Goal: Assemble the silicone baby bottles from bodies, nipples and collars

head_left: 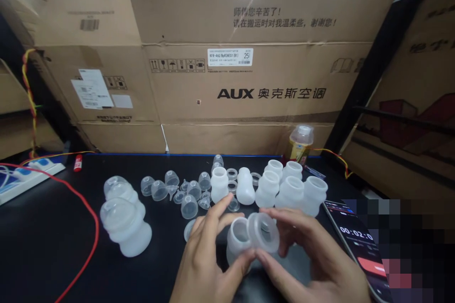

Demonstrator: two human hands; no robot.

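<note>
Near the table's front edge, the left hand grips a translucent bottle body while the right hand pinches a screw ring against its mouth. Both pieces look light, slightly squashy and smooth, best held around their sides.

I seem to be in a storeroom or warehouse corner: big brown cardboard air-conditioner cartons stacked behind a black worktable, beside dark metal shelving.

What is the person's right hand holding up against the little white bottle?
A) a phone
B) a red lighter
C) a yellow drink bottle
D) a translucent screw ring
D: the right hand pinches a translucent screw ring beside the mouth of the white bottle, which sits in the left hand.
</note>
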